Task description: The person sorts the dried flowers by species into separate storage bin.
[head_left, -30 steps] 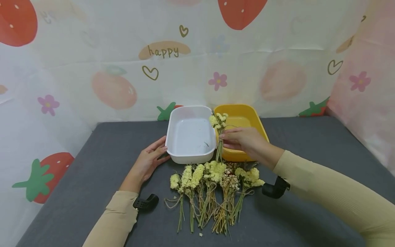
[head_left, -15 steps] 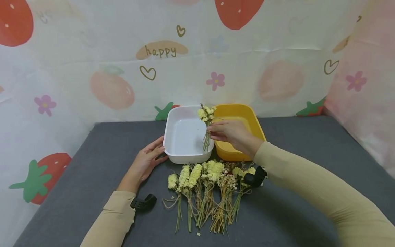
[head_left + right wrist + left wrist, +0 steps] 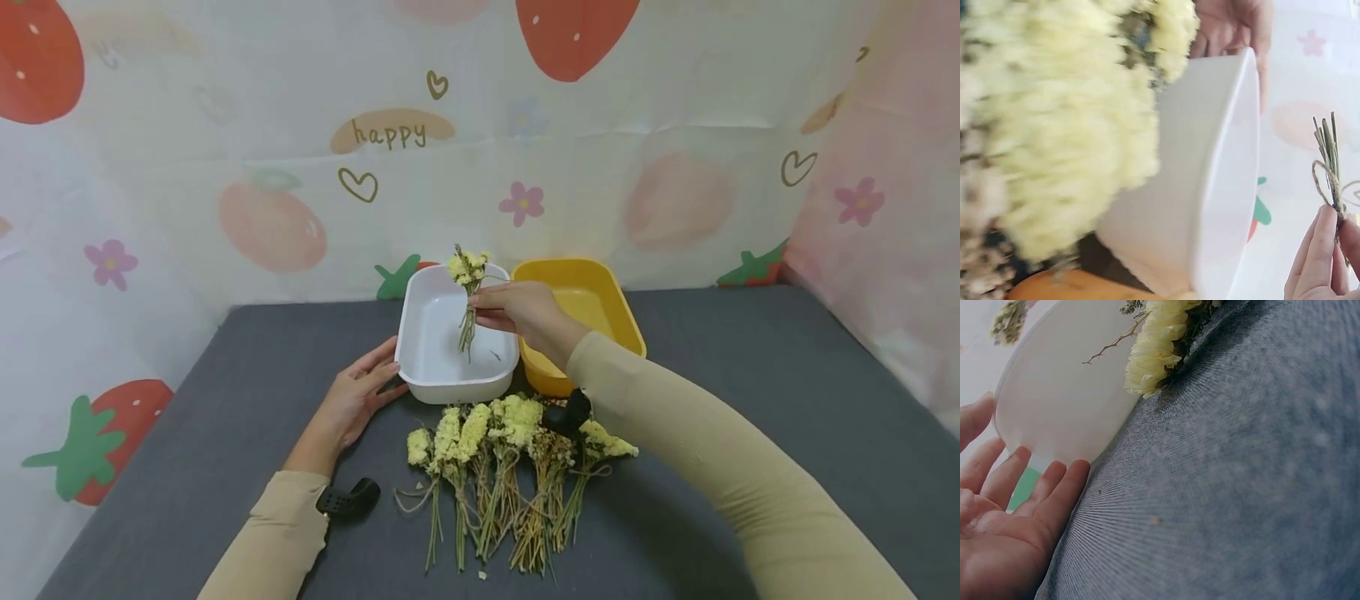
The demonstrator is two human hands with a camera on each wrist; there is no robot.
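My right hand (image 3: pixel 521 310) pinches a small bunch of dried yellow flowers (image 3: pixel 467 268) by its twine-tied stems, held upright above the white tray (image 3: pixel 457 392). In the right wrist view the stems (image 3: pixel 1329 147) stick out past the fingertips (image 3: pixel 1325 222), with a loop of twine at the tie. My left hand (image 3: pixel 358 400) touches the left side of the white tray with its fingers extended. The left wrist view shows those fingers (image 3: pixel 1063 494) spread against the tray's wall (image 3: pixel 1066 394).
A yellow tray (image 3: pixel 551 383) stands against the white tray's right side, partly behind my right arm. Several tied bunches of dried flowers (image 3: pixel 517 421) lie in a row on the grey cloth (image 3: pixel 247 400) in front. A printed curtain (image 3: pixel 585 167) hangs behind.
My right hand has carried the flower bunch leftward from the gap between the trays to above the white tray. My left hand keeps its place at the white tray.
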